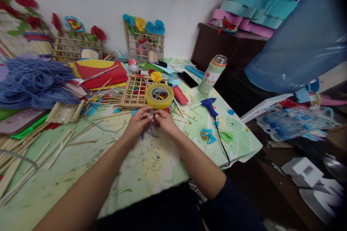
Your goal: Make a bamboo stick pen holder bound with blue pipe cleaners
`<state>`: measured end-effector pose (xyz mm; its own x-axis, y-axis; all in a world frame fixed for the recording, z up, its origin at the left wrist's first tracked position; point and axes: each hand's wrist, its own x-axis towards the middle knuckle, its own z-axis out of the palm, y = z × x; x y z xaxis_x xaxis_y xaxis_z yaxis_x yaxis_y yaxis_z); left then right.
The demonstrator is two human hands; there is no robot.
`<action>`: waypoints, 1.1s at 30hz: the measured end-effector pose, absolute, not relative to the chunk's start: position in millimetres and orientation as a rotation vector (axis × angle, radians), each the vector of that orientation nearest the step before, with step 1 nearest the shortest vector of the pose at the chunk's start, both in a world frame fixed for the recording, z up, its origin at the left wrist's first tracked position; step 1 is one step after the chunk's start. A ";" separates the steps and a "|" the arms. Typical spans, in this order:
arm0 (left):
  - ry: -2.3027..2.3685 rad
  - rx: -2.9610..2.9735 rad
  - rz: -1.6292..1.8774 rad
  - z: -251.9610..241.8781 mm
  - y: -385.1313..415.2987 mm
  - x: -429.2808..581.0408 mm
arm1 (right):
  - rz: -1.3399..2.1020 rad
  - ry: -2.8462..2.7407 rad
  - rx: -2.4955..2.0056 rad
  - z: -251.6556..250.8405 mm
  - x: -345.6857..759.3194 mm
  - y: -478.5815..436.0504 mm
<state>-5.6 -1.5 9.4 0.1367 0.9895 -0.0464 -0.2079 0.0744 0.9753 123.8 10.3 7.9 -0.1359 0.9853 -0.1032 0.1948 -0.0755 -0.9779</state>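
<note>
A thin purple cord (151, 129) is pinched between my left hand (140, 120) and my right hand (163, 120), its loose ends hanging down toward the tablecloth. The fingertips of both hands nearly meet, and the fingers are closed. Just beyond them lies a roll of yellowish tape (150, 97) with small colourful scraps showing through its middle. Behind the tape, a wooden stick lattice (132, 92) lies with a yellow paper flower (156, 76) at its upper edge. The detail of the cord between the fingertips is too small to make out.
A blue glue gun (209, 107) with its cord lies at the right, near a green bottle (213, 74) and a phone (187, 79). Wooden sticks (58, 148) and a heap of blue-purple cord (38, 83) spread over the left. Flowered lattices (145, 41) lean on the wall.
</note>
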 end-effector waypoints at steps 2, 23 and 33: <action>0.979 1.099 1.140 9.4 -0.1 -8.6 | 1.513 -1.275 -1.297 12.8 123.4 8.0; 1.851 2.253 0.511 37.5 -12.3 -27.2 | 1.021 -1.669 -1.509 3.2 128.2 11.6; 1.542 2.426 0.276 31.2 -56.4 20.0 | 1.513 -1.213 -1.416 18.0 128.1 4.8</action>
<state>20.0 -56.4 31.2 0.4209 0.9068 0.0240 0.8588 -0.4068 0.3113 128.1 4.8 18.0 -0.1337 0.9427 -0.3055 0.0926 -0.2950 -0.9510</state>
